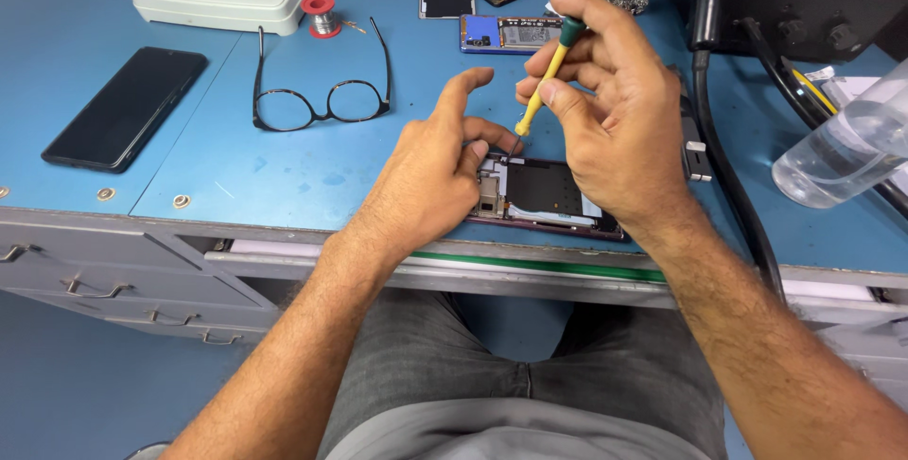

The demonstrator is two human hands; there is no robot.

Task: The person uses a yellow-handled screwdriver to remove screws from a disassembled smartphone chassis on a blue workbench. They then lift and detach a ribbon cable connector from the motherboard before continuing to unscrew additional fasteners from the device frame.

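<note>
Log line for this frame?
right hand: holds yellow screwdriver, tip down | left hand: steadies opened phone | blue bench

Bare arms, grey clothes

Both forearms were bare and hairy, no sleeves, watch or rings showing; the person wore dark grey trousers and a lighter grey shirt.

Opened phone (544, 197) flat at desk edge, back removed, yellow green-capped screwdriver (542, 82) tilted above it

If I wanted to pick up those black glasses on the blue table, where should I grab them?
Probably the bridge between the lenses of the glasses, pinching from above. They lie flat, arms open and pointing away, so the bridge is the sturdy middle and keeps fingers off the lenses.
</note>
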